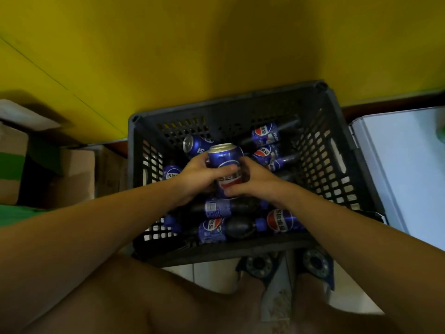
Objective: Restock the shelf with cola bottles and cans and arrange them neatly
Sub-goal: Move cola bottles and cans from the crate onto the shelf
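- Cola crate (pixel 216 104) stood on the floor, just beside a white surface (pixel 404 165), possibly the shelf.
- Bottles (pixel 231 207) lay sideways inside it.
- Held can (pixel 225 156) was upright above them, its long axis roughly vertical.
- Left hand (pixel 197 179) and right hand (pixel 255 179) clasped it from opposite sides, equally near.

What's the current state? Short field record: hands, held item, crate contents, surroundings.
left hand: grips the blue cola can from its left side
right hand: grips the same can from its right side
can position: held over the crate, above its contents
crate: dark slotted plastic, on the floor in front of the person
crate contents: second can lying on its side; several cola bottles lying flat
surroundings: cardboard boxes at left, yellow wall behind
shelf: cannot be identified in this view
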Demonstrator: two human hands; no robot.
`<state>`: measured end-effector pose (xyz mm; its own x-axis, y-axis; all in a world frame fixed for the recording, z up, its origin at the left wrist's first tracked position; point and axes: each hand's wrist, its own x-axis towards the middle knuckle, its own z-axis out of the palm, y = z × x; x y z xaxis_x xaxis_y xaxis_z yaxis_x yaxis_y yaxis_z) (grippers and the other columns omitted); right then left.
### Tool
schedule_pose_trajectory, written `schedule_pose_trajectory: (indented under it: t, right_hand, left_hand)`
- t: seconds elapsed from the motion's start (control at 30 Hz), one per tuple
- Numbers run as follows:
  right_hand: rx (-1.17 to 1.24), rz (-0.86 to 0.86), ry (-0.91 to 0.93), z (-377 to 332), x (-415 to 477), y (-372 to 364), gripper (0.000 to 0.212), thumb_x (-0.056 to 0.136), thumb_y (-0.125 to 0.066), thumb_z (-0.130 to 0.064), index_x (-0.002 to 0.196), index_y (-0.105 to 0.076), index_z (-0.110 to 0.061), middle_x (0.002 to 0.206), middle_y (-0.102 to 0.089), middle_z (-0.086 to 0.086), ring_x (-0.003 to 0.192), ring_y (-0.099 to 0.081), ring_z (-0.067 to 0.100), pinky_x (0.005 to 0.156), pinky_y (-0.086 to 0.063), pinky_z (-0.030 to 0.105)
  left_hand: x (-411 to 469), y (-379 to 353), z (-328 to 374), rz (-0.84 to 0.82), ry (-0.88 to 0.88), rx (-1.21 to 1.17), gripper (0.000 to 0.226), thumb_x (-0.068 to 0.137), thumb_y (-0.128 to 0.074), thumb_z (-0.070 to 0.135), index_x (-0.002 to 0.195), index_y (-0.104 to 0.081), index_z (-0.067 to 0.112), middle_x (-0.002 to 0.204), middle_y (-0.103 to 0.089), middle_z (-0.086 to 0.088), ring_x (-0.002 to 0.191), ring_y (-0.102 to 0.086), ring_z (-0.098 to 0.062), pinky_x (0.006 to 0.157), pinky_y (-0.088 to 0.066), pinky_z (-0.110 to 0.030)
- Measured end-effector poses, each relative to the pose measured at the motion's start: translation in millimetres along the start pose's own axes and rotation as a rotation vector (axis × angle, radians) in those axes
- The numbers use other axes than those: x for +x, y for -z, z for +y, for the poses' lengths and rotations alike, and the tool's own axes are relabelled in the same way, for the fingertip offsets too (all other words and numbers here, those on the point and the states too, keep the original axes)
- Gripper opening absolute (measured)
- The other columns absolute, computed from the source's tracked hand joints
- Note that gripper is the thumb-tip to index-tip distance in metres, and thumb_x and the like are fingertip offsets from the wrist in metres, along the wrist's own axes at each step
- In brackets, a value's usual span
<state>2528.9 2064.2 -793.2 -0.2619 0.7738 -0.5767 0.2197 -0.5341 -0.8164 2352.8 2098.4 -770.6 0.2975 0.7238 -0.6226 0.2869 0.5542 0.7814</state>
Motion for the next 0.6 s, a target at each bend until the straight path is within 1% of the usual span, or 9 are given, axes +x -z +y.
schedule_pose_trajectory:
  t: [0.1,0.2,0.23,0.3,0.37,0.4,0.47,0.5,0.6]
  right_hand:
    - [0.030,0.164,0.083,-11,-5,-2,0.077,0.066,-0.092,-0.015,0.130,-0.052,-0.026,0.118,-0.068,-0.006,0.106,-0.067,0.012,0.094,-0.056,0.034]
    - [-0.177,0.265,0.081,-5,-12,11,0.082,0.063,-0.093,-0.017,0.130,-0.048,-0.026,0.116,-0.062,-0.008,0.106,-0.064,0.016,0.095,-0.054,0.036]
    - [-0.247,0.283,0.081,-2,-15,17,0.083,0.063,-0.093,-0.017,0.132,-0.047,-0.025,0.117,-0.061,-0.007,0.107,-0.063,0.017,0.094,-0.053,0.035]
    - [-0.311,0.315,0.085,6,-19,27,0.087,0.064,-0.093,-0.017,0.136,-0.046,-0.024,0.120,-0.060,-0.004,0.110,-0.062,0.018,0.093,-0.051,0.031]
    - [-0.285,0.355,0.070,15,-20,32,0.089,0.065,-0.092,-0.014,0.140,-0.044,-0.023,0.122,-0.059,-0.004,0.110,-0.060,0.017,0.091,-0.047,0.027]
    - [-0.269,0.370,0.063,20,-20,33,0.091,0.065,-0.091,-0.014,0.142,-0.043,-0.023,0.122,-0.058,-0.005,0.111,-0.060,0.016,0.089,-0.046,0.026]
    - [-0.260,0.378,0.062,30,-17,35,0.094,0.065,-0.092,-0.014,0.143,-0.041,-0.024,0.123,-0.056,-0.007,0.112,-0.059,0.016,0.088,-0.045,0.024]
    - [-0.263,0.375,0.066,35,-16,36,0.095,0.065,-0.092,-0.014,0.144,-0.040,-0.025,0.124,-0.056,-0.007,0.113,-0.058,0.015,0.089,-0.045,0.024]
    - [-0.277,0.372,0.078,48,-19,39,0.093,0.066,-0.092,-0.014,0.143,-0.041,-0.023,0.125,-0.056,-0.006,0.113,-0.057,0.014,0.090,-0.045,0.024]
  left_hand:
    - [-2,-16,12,-0.080,0.040,-0.078,0.031,0.095,-0.068,0.030,0.122,-0.065,0.017,0.109,-0.077,-0.005,0.098,-0.074,-0.020,0.083,-0.060,-0.035]
    - [7,-13,9,-0.134,0.101,0.006,0.039,0.098,-0.054,0.044,0.125,-0.066,0.020,0.117,-0.074,-0.005,0.110,-0.068,-0.020,0.095,-0.052,-0.039]
    - [11,-8,1,-0.122,0.114,0.102,0.036,0.099,-0.053,0.037,0.126,-0.065,0.017,0.120,-0.072,-0.008,0.111,-0.066,-0.021,0.095,-0.051,-0.038]
    - [21,-1,-16,-0.155,0.051,0.645,0.035,0.096,-0.058,0.021,0.129,-0.060,0.012,0.129,-0.064,-0.015,0.116,-0.061,-0.026,0.097,-0.050,-0.038]
    - [27,-5,-38,-0.324,-0.020,1.254,0.058,0.090,-0.065,0.023,0.143,-0.044,0.012,0.142,-0.047,-0.015,0.131,-0.048,-0.034,0.106,-0.044,-0.043]
    - [29,-11,-45,-0.415,-0.016,1.425,0.073,0.088,-0.068,0.026,0.150,-0.033,0.013,0.148,-0.039,-0.016,0.136,-0.042,-0.036,0.109,-0.041,-0.044]
    - [41,-21,-51,-0.523,0.016,1.538,0.095,0.084,-0.073,0.025,0.158,-0.014,0.014,0.153,-0.033,-0.020,0.138,-0.040,-0.038,0.110,-0.039,-0.041]
    - [49,-24,-51,-0.557,0.003,1.552,0.101,0.082,-0.076,0.025,0.159,-0.011,0.015,0.153,-0.035,-0.020,0.136,-0.043,-0.037,0.109,-0.040,-0.039]
    - [67,-30,-46,-0.630,-0.028,1.622,0.105,0.075,-0.085,0.027,0.157,-0.020,0.020,0.148,-0.046,-0.016,0.130,-0.051,-0.034,0.104,-0.045,-0.039]
